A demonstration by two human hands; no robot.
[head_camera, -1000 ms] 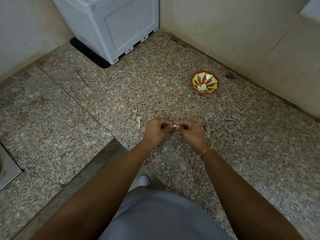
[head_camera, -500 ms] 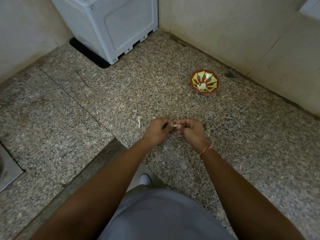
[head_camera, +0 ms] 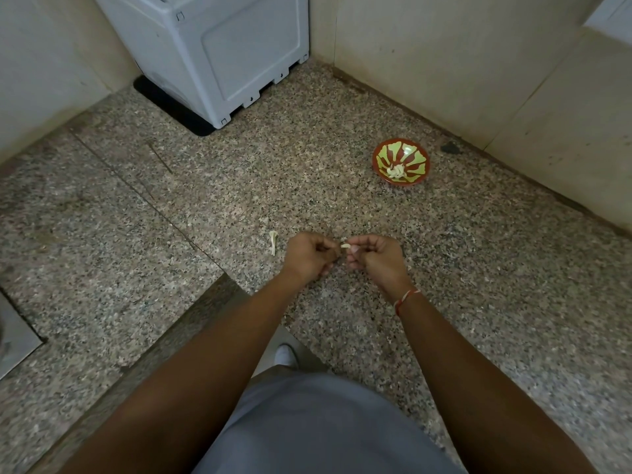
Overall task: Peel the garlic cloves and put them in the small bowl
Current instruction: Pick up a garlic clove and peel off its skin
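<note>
A small white garlic clove is pinched between the fingertips of my left hand and my right hand, held above the speckled granite counter. Both hands have their fingers curled around it. The small red bowl with green stripes stands farther back and to the right, near the wall, with a little heap of pale cloves at its bottom. A pale strip of garlic skin lies on the counter just left of my left hand.
A grey plastic appliance on a black mat fills the back left corner. Cream walls close off the back and right. A metal sink edge shows at the far left. The counter's front edge runs diagonally below my left forearm.
My hands have stayed together on the clove with only slight finger movement. The view has shifted a little; bowl and skin strip lie where they were.
</note>
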